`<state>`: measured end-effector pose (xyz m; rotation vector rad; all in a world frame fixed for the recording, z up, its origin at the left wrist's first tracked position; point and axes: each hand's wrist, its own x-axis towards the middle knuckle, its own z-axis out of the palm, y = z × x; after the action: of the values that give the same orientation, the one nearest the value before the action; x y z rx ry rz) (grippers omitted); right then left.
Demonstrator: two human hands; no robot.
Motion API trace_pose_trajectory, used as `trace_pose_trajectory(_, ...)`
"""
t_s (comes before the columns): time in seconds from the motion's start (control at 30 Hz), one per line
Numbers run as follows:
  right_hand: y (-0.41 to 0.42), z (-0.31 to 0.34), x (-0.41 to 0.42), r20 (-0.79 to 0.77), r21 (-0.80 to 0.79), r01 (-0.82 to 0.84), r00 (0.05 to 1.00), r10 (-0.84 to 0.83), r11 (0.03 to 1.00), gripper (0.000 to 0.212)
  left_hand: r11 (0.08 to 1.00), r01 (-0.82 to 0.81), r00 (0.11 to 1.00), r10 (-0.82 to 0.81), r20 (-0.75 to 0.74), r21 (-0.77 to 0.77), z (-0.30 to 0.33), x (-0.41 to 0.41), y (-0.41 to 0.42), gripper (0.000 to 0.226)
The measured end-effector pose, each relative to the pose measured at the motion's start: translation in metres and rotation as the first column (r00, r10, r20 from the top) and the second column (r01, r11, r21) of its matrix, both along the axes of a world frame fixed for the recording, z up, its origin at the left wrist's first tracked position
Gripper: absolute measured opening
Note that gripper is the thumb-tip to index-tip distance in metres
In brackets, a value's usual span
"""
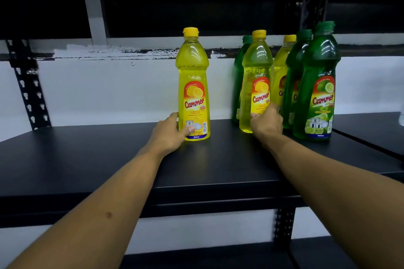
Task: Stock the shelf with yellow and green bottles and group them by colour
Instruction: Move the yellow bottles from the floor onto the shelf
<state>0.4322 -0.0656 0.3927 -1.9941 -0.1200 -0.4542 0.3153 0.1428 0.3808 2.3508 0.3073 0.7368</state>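
A yellow lemon bottle (pixel 192 76) stands upright alone near the middle of the black shelf (pixel 98 159). My left hand (pixel 169 133) grips its base, thumb across the label. To the right stands a mixed cluster. My right hand (pixel 265 123) grips the base of a second yellow bottle (pixel 255 67) at the cluster's front left. Behind it stands a green bottle (pixel 239 61), mostly hidden. A third yellow bottle (pixel 282 65) stands further back, with a green bottle (pixel 297 59) beside it. A green lime bottle (pixel 319 67) stands at the front right.
A white wall (pixel 109 89) backs the shelf. A black perforated upright (pixel 28 85) rises at the left. Another shelf board (pixel 371 129) adjoins on the right, and a lower shelf (pixel 218 255) shows below.
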Motion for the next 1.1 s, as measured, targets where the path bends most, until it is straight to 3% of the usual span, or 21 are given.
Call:
trace_pose_trajectory(0.3, 0.004, -0.002, 0.002, 0.02, -0.085, 0.025, 1.0, -0.024, 0.996, 0.055, 1.0, 0.022, 1.0, -0.022, 0.003, -0.019, 0.0, -0.001, -0.001, 0.054)
trace_pose_trajectory(0.4, 0.009, 0.001, -0.007, 0.33, -0.233, 0.216, 0.935, -0.132, 0.948, 0.054, 1.0, 0.011, 1.0, -0.011, 0.006, -0.026, -0.001, 0.0, 0.001, 0.054)
trace_pose_trajectory(0.43, 0.011, 0.001, -0.01, 0.452, -0.256, 0.228, 0.887, -0.092, 0.939, 0.051, 1.0, 0.009, 1.0, -0.009, 0.004, -0.03, -0.001, 0.0, 0.002, 0.054)
trace_pose_trajectory(0.5, 0.019, -0.001, -0.016, 0.542, -0.328, 0.054, 0.829, 0.141, 0.943, 0.046, 0.999, 0.012, 1.0, -0.012, 0.007, -0.037, -0.001, -0.001, 0.003, 0.055)
trace_pose_trajectory(0.6, 0.031, -0.007, -0.022, 0.355, -0.417, -0.316, 0.806, 0.473, 0.852, 0.06, 0.999, 0.036, 0.999, -0.036, -0.003, 0.02, 0.0, -0.003, 0.0, 0.057)
trace_pose_trajectory(0.67, 0.032, -0.006, -0.024, 0.232, -0.356, -0.444, 0.81, 0.538, 0.822, 0.077, 0.994, 0.073, 0.996, -0.068, -0.058, 0.081, -0.001, 0.0, -0.003, 0.06)
trace_pose_trajectory(0.77, 0.029, -0.005, -0.025, 0.158, -0.207, -0.564, 0.787, 0.596, 0.8, 0.097, 0.984, 0.174, 0.974, -0.164, -0.153, 0.049, -0.002, 0.003, -0.002, 0.065)
trace_pose_trajectory(0.9, 0.03, -0.007, -0.023, 0.127, -0.119, -0.648, 0.742, 0.658, 0.753, 0.097, 0.997, 0.083, 0.982, -0.082, -0.172, -0.001, -0.004, 0.006, 0.006, 0.066)
trace_pose_trajectory(1.03, 0.027, -0.005, -0.023, 0.096, -0.114, -0.595, 0.79, 0.605, 0.796, 0.106, 0.987, 0.022, 0.958, 0.025, -0.287, 0.162, -0.005, 0.011, 0.006, 0.062)
trace_pose_trajectory(1.1, 0.024, -0.003, -0.029, 0.114, -0.115, -0.567, 0.808, 0.578, 0.816, 0.1, 0.975, 0.023, 0.942, 0.052, -0.333, 0.219, -0.003, 0.011, 0.005, 0.057)
